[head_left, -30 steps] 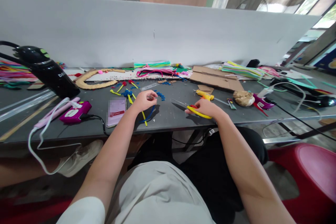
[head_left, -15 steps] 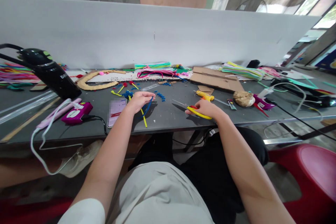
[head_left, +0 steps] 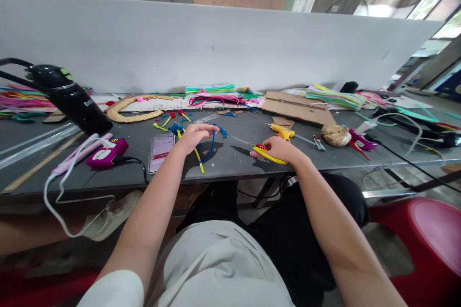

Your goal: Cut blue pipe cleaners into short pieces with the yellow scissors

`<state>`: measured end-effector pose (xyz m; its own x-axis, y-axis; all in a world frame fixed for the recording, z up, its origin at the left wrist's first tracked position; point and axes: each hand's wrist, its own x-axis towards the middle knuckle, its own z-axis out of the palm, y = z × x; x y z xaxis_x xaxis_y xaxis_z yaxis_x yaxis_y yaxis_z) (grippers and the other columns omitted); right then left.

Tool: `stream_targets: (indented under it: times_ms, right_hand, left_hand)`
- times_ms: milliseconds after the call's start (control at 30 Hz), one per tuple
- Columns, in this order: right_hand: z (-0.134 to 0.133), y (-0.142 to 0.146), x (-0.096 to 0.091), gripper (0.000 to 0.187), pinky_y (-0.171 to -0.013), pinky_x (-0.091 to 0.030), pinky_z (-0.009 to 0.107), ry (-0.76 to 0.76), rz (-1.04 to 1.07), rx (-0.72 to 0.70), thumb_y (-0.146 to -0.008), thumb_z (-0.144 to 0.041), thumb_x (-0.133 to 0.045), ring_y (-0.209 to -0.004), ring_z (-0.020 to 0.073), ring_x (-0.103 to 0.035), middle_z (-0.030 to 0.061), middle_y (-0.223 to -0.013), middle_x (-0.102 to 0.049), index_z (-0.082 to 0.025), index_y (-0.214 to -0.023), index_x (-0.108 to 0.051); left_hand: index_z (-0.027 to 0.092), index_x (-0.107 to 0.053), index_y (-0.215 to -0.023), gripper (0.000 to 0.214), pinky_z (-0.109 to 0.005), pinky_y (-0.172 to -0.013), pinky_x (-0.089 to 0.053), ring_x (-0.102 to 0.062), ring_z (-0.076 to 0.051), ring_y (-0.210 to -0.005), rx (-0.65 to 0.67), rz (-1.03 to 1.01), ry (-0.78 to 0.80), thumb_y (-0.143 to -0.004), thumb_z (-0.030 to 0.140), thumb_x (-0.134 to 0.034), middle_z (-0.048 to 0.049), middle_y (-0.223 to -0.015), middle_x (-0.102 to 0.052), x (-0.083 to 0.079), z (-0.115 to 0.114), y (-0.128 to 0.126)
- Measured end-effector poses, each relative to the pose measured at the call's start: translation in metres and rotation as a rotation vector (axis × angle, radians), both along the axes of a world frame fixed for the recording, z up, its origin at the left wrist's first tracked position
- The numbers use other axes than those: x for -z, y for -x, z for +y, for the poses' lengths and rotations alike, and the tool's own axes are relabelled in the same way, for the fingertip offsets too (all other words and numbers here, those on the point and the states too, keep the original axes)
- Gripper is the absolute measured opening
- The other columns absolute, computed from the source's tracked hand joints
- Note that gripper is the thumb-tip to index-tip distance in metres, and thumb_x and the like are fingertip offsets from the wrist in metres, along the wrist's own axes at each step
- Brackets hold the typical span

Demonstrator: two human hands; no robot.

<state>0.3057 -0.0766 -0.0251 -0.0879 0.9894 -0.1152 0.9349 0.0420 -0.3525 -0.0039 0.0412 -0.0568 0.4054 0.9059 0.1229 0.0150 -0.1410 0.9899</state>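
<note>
Pinched in the fingers of my left hand [head_left: 197,137] is a blue pipe cleaner [head_left: 212,146], whose free length bends down toward the table. My right hand [head_left: 274,147] is closed around the yellow and red handles of a pair of scissors [head_left: 268,154]; the blades point left toward the other hand, with a gap between. Short blue cut pieces [head_left: 223,132] lie just beyond my left fingertips. A yellow stem [head_left: 199,159] rests on the table under that hand, near a blue curled cluster [head_left: 175,128] partly hidden by it.
A phone [head_left: 161,153] lies left of my left forearm. Beyond my right hand is a yellow glue gun [head_left: 282,130], with cardboard [head_left: 297,108] behind. A black bottle [head_left: 74,103] and a purple power socket [head_left: 107,153] stand at left. A white divider [head_left: 216,48] closes the back.
My left hand has shifted slightly right, and the blue pipe cleaner now hangs more steeply with a bend. The scissors have moved a little left with my right hand.
</note>
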Motion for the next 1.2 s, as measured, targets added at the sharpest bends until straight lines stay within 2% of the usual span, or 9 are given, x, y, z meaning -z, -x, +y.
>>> stream_targets:
  times_ms: [200, 433, 667, 1200]
  right_hand:
    - [-0.004, 0.010, -0.003, 0.064, -0.056, -0.028, 0.027, 0.054, 0.040, -0.074, -0.070, -0.085, -0.056, -0.063, 0.0150, -0.050, 0.0012, -0.069, -0.061, -0.021, -0.069, -0.060]
    - [-0.006, 0.013, -0.006, 0.068, -0.057, -0.029, 0.028, 0.067, 0.060, -0.086, -0.068, -0.087, -0.055, -0.064, 0.0166, -0.051, 0.0030, -0.068, -0.061, -0.020, -0.069, -0.062]
    - [-0.002, 0.014, -0.003, 0.066, -0.055, -0.027, 0.028, 0.054, 0.092, -0.115, -0.069, -0.085, -0.057, -0.061, 0.0151, -0.048, 0.0017, -0.066, -0.059, -0.020, -0.068, -0.064]
    - [0.007, 0.011, 0.006, 0.066, -0.054, -0.024, 0.029, 0.058, 0.111, -0.149, -0.068, -0.085, -0.059, -0.059, 0.0136, -0.042, -0.0004, -0.061, -0.053, -0.020, -0.063, -0.061]
  left_hand:
    - [0.020, -0.081, -0.106, 0.042, -0.041, -0.107, -0.046, -0.064, -0.029, -0.120, 0.097, 0.181, -0.164, -0.072, 0.022, -0.057, -0.0049, -0.116, -0.077, -0.007, -0.007, -0.002]
    - [0.019, -0.081, -0.108, 0.040, -0.044, -0.115, -0.038, -0.061, -0.030, -0.127, 0.219, 0.176, -0.293, -0.079, 0.026, -0.054, -0.0052, -0.120, -0.075, -0.011, -0.012, -0.004]
    - [0.017, -0.080, -0.109, 0.039, -0.044, -0.115, -0.038, -0.062, -0.029, -0.126, 0.303, 0.112, -0.287, -0.086, 0.029, -0.051, -0.0079, -0.121, -0.074, -0.004, -0.010, -0.006]
    - [0.019, -0.082, -0.106, 0.037, -0.039, -0.110, -0.042, -0.065, -0.028, -0.121, 0.300, 0.177, -0.280, -0.082, 0.030, -0.056, -0.0070, -0.116, -0.076, -0.003, -0.010, -0.008]
